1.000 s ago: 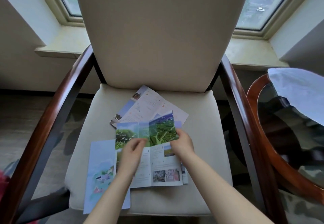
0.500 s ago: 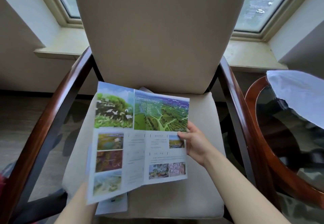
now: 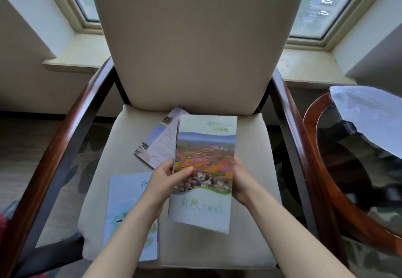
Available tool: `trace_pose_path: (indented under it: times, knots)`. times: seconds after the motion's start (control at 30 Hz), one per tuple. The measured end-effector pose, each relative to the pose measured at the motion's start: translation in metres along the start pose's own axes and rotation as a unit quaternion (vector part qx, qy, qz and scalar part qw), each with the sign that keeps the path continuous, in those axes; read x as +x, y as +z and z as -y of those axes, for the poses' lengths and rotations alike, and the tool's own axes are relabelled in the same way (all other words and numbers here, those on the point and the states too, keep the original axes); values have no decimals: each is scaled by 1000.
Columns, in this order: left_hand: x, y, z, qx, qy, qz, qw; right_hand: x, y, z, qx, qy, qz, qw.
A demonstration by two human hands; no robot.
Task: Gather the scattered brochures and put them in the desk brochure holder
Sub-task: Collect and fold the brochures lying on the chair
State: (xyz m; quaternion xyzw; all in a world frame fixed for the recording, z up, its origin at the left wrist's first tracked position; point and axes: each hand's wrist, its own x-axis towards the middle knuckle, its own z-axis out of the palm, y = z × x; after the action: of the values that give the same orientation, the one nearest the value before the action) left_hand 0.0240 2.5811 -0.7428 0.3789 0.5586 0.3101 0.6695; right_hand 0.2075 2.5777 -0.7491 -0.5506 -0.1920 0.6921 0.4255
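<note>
A held brochure [image 3: 206, 160] fills the gap between my left hand [image 3: 166, 183] and right hand [image 3: 242, 183]. The left armrest [image 3: 74, 129] and right armrest [image 3: 295, 129] fence the outer sides; the backrest [image 3: 195, 49] blocks ahead. Bare seat [image 3: 253, 143] lies open beside my right hand.

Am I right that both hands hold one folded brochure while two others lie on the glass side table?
Not quite. The head view shows the left hand and right hand holding the folded brochure, but the blue brochure and white brochure lie on the chair seat.

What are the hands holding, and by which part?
The folded landscape brochure, at mid-height: left hand pinches its left edge, right hand grips its right edge.
</note>
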Motion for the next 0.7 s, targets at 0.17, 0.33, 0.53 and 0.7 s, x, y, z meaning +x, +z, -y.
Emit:
trace_pose_path:
  times: [0.17, 0.33, 0.53, 0.7]
  knots:
    - [1, -15, 12, -54, -41, -98, 993, -3, 7, -8, -128, 59, -50, 989]
    - [-22, -71, 44, -16, -68, -162, 984, -13, 39, -64, -247, 33, -46, 967]
    - [-52, -149, 90, 134, -127, -273, 944, -4, 116, -132, -315, 82, -9, 946]
    - [-51, -153, 109, 356, -123, -328, 867, -1, 143, -161, -376, 106, -74, 917]
